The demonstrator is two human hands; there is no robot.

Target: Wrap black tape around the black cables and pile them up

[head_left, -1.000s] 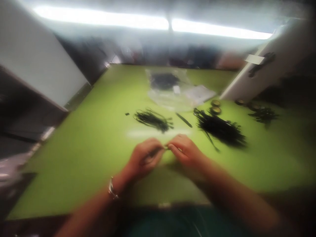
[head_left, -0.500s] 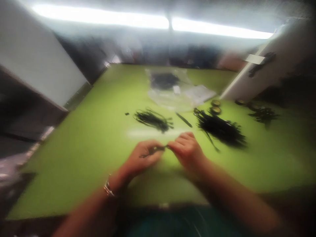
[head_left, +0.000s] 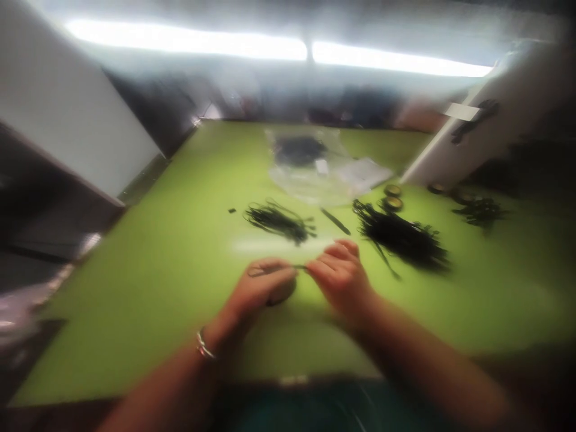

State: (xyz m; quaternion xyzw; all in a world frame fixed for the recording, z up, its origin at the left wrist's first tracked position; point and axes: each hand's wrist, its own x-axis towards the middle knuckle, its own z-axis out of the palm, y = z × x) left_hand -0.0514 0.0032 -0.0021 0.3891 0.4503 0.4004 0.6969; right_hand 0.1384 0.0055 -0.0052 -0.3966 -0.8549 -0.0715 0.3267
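A thin black cord (head_left: 300, 267) runs between my two hands above the green table (head_left: 180, 252). My left hand (head_left: 265, 285) is closed on it, with a small loop showing over the fingers and a dark bit below the thumb. The cord's other end goes into the pinched fingertips of my right hand (head_left: 339, 273). Just beyond my hands lies a small bunch of black looped cords (head_left: 279, 221). To the right sits a larger black bundle of similar cords (head_left: 400, 237). Blur hides the cord's finer details.
A slim dark tool (head_left: 335, 221) lies between the bundles. Farther back are a clear plastic bag (head_left: 306, 177) with dark contents and a white packet (head_left: 364, 174). Tape rolls (head_left: 393, 203) stand near the right panel (head_left: 463, 132). A dark pile (head_left: 481, 210) is at far right.
My left hand has turned, so its thumb now lies over the cord and the loop shows higher. The right hand keeps its pinch almost in place.
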